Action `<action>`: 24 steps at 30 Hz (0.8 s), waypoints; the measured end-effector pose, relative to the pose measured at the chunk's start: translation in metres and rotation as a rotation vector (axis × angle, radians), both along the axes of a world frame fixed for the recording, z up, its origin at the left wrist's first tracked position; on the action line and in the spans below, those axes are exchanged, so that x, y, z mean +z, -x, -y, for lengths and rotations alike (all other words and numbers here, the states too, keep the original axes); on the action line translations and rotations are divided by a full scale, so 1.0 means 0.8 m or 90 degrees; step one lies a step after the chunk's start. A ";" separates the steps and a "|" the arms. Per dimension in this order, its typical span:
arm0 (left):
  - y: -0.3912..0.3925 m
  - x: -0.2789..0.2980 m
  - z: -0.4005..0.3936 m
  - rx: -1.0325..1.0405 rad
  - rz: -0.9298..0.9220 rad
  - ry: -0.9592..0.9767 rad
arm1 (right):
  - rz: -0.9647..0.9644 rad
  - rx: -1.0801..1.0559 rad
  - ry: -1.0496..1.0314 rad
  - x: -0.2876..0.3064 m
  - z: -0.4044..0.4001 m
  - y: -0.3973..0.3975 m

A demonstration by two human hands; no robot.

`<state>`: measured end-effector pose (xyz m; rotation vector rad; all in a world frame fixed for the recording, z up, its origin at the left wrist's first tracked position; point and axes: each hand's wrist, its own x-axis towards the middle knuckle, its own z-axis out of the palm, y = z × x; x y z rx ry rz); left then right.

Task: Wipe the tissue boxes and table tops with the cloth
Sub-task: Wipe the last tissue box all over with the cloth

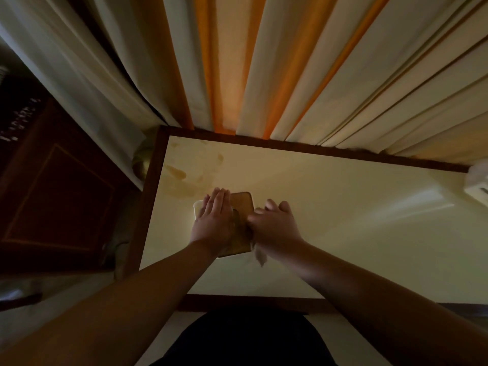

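The tissue box (pixel 239 207) lies flat on the tabletop (pixel 343 220), near the left edge and roughly midway between the far and near edges. Its top panel is brown; a pale base shows at the left side.

Left hand (pixel 211 220): fingers straight and together, palm pressed flat on the box top, holding nothing. Right hand (pixel 274 223): fingers curled at the right side of the box, gripping the cloth (pixel 260 256), a pale corner of which trails below the wrist. The grip is motion-blurred, so the exact finger placement cannot be confirmed.

Handling judgement: the box is probably light and rigid with a smooth lid, so it will slide under a wiping stroke unless pinned. Steady it with flat pressure on the top, or take hold across the short sides. The cloth is soft and limp; bunch it in the palm to keep loose ends clear.

Brown stains (pixel 182 178) mark the far left corner of the tabletop. Curtains (pixel 264 62) hang along the far edge.
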<state>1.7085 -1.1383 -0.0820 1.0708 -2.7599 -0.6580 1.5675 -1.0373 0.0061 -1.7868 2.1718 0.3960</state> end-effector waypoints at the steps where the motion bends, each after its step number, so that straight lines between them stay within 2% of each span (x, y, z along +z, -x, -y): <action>1: -0.001 0.000 0.001 0.001 0.001 0.002 | -0.006 -0.005 0.012 0.002 0.012 0.004; 4: -0.002 0.003 -0.003 0.000 -0.003 0.019 | -0.003 -0.011 0.057 0.005 0.048 0.014; 8: -0.001 0.008 -0.004 0.018 -0.013 0.021 | -0.087 0.006 0.037 0.011 0.085 0.017; 10: -0.003 0.008 -0.003 0.023 -0.026 0.014 | -0.074 0.004 0.027 0.011 0.085 0.017; 18: -0.003 0.004 -0.003 0.025 -0.057 -0.011 | 0.006 0.047 -0.012 0.019 -0.006 -0.008; 21: -0.001 0.006 -0.003 0.020 -0.051 -0.023 | 0.059 0.048 0.051 0.002 -0.042 -0.018; 24: 0.002 0.001 -0.001 0.005 -0.055 -0.012 | 0.053 0.061 0.149 -0.023 -0.065 -0.022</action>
